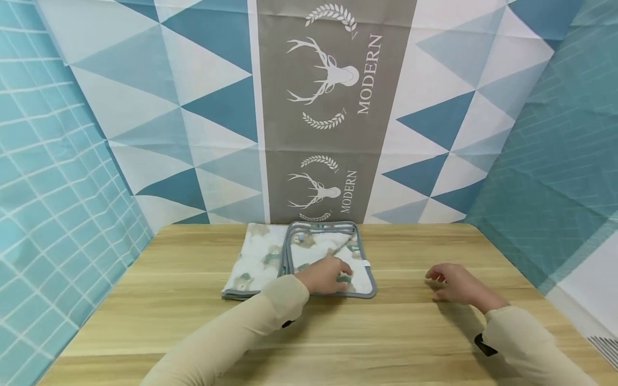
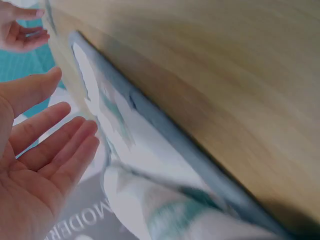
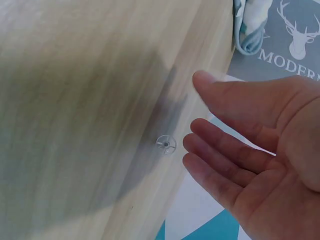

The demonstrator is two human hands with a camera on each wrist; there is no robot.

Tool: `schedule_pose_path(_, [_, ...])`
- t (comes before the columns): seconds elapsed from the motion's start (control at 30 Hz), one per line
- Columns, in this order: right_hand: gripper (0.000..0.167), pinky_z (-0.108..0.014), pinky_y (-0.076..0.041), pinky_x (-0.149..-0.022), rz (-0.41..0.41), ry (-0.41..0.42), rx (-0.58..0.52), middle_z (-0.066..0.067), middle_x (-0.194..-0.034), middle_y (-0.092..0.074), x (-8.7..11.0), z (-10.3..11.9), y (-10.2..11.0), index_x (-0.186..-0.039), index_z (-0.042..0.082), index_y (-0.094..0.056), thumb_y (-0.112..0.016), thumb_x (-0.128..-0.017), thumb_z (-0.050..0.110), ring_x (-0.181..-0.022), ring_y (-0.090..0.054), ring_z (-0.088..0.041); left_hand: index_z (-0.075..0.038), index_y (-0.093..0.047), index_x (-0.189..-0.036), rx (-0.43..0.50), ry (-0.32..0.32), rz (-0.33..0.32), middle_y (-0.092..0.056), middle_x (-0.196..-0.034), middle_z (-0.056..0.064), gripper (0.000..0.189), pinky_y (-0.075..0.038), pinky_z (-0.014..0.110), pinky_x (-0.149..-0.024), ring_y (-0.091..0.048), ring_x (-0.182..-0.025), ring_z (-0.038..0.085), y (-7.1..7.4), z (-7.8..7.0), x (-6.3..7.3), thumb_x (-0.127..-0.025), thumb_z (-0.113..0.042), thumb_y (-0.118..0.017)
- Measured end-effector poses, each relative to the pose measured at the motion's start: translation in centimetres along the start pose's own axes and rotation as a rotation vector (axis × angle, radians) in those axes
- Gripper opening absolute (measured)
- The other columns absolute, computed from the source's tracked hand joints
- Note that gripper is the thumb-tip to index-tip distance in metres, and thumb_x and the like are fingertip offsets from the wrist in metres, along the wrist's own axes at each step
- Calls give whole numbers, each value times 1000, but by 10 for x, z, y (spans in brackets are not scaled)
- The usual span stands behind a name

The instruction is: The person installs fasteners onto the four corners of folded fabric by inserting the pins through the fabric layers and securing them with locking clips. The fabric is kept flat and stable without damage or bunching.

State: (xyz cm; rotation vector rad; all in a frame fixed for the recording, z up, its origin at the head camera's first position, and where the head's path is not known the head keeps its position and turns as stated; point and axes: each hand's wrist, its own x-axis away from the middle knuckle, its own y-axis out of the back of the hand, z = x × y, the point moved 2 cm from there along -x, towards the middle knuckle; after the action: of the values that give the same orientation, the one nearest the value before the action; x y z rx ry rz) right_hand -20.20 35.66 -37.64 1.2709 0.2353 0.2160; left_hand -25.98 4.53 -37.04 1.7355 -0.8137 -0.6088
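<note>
A white cloth [image 1: 260,252] with a brown and green print and grey-blue edging lies partly folded at the back of the table. My left hand [image 1: 325,274] is over its right part, palm down with loosely bent fingers. In the left wrist view that hand [image 2: 50,155] has nothing between its fingers, and the cloth's edging [image 2: 150,117] runs beside them. Off to the right, my right hand [image 1: 456,284] hovers over the bare wood with relaxed fingers. The right wrist view shows this hand [image 3: 250,145] empty, near a small clear round piece [image 3: 166,144] on the tabletop.
The wooden table [image 1: 193,332] stretches around the cloth. Behind it rises a patterned backdrop [image 1: 333,134] with deer heads and triangles. Teal tile-print sheets [image 1: 43,177] stand along the left side, with another teal sheet [image 1: 565,177] on the right.
</note>
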Motion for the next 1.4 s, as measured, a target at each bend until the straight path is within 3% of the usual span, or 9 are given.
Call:
schedule_pose_path(0.33, [31,-36,-52,-69,-5,-24,-30,-5,-87,-68,1,-1,-6,-88,7,-67,-84,-62,0,-80,-62,-21,-11,-74,-101,-208,-70,19,-75,-102,-2,24,-53,16,-81,-69,-93,9,-25,-26,-18,-82,-24,-76])
schedule_pose_path(0.47, [39,-36,-53,-70,9,-21,-27,-6,-88,-68,3,-4,-5,-90,5,-67,-87,-58,2,-81,-62,-21,-11,-75,-85,-229,-67,-30,-74,-85,-4,11,-49,13,-68,-66,-77,5,-30,-27,-22,-79,-20,-78])
schedule_pose_path(0.53, [41,-35,-53,-70,14,-28,-26,-6,-89,-68,5,-7,-3,-91,5,-67,-88,-57,3,-81,-62,-20,-11,-71,-72,-214,-67,-73,-68,-72,-8,7,-43,11,-60,-56,-65,2,-31,-26,-24,-77,-11,-76])
schedule_pose_path(0.67, [39,-35,-53,-70,14,-27,-18,-6,-88,-68,8,-12,-1,-90,5,-67,-87,-57,2,-81,-63,-21,-12,-54,-58,-212,-51,-108,-45,-57,-8,26,-29,14,-51,-34,-55,5,-33,-28,-28,-74,3,-69])
schedule_pose_path(0.8, [33,-36,-53,-69,12,-16,-8,-6,-87,-69,10,-15,1,-89,6,-68,-84,-60,-1,-80,-63,-22,-12,-61,-68,-306,-25,-93,-60,-66,-5,20,-40,15,-52,-51,-58,5,-33,-37,-30,-78,4,-66])
schedule_pose_path(0.93, [22,-31,-51,-65,-1,-15,2,-4,-82,-68,8,-16,1,-87,5,-69,-80,-69,1,-74,-60,-16,-11,-70,-89,-406,-7,-93,-73,-89,1,12,-53,17,-66,-69,-79,11,-34,-47,-34,-80,-3,-72])
schedule_pose_path(1.07, [15,-28,-50,-62,-6,-6,8,-3,-79,-68,6,-17,1,-84,4,-69,-78,-73,4,-70,-59,-12,-13,-70,-90,-468,-27,-91,-72,-89,-2,12,-52,15,-66,-67,-78,7,-33,-52,-40,-81,-5,-72])
schedule_pose_path(1.3, [11,-23,-48,-59,-1,54,5,2,-72,-67,-3,-10,-6,-74,9,-69,-76,-74,1,-64,-55,-3,-12,-69,-96,-394,16,-7,-67,-95,-2,19,-51,14,-69,-62,-82,7,-27,-44,-47,-79,-6,-73])
schedule_pose_path(1.4, [14,-22,-45,-57,-5,85,7,5,-70,-65,-7,-5,-7,-71,10,-68,-77,-74,1,-63,-50,0,-11,-69,-94,-388,-2,24,-68,-96,-1,19,-50,14,-66,-58,-76,5,-27,-42,-48,-78,-3,-73])
